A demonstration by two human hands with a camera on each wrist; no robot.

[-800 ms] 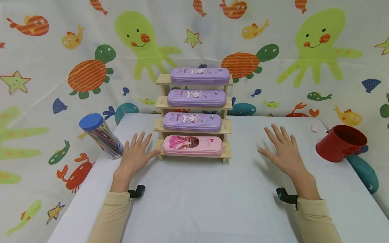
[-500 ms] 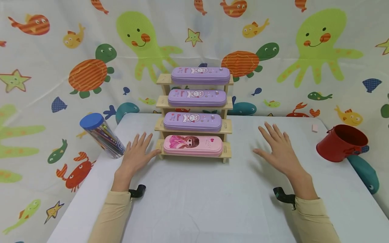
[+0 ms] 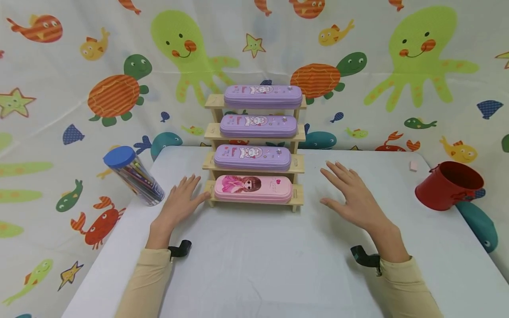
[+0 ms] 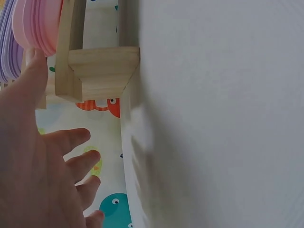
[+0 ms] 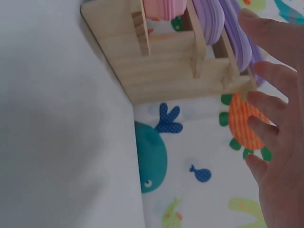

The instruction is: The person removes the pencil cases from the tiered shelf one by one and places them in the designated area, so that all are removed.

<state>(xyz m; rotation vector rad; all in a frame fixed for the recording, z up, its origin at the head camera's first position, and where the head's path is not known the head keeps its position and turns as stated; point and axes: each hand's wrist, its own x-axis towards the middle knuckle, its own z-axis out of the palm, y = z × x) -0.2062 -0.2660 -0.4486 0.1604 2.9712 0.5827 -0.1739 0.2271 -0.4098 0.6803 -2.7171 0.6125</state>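
A stepped wooden rack (image 3: pixel 297 194) stands at the middle back of the table. On its lowest step lies a pink pencil case (image 3: pixel 252 189) with a doll picture. Purple pencil cases fill the steps above, among them the lower one (image 3: pixel 252 157), the middle one (image 3: pixel 258 126) and the top one (image 3: pixel 263 96). My left hand (image 3: pixel 179 205) is beside the rack's lower left end, fingers spread and thumb near the lowest step. To the right of the rack, apart from it, my right hand (image 3: pixel 355 198) hovers over the table with fingers extended, holding nothing.
A clear tube of pencils with a blue lid (image 3: pixel 134 176) leans outward left of my left hand. At the right edge stands a red metal bucket (image 3: pixel 449 185), with a small pink block (image 3: pixel 413 166) behind it. A patterned cloth (image 3: pixel 270 48) hangs behind the white table (image 3: pixel 254 265).
My right hand has moved left toward the rack. The left hand has barely shifted. The pencil cases stay on their steps.
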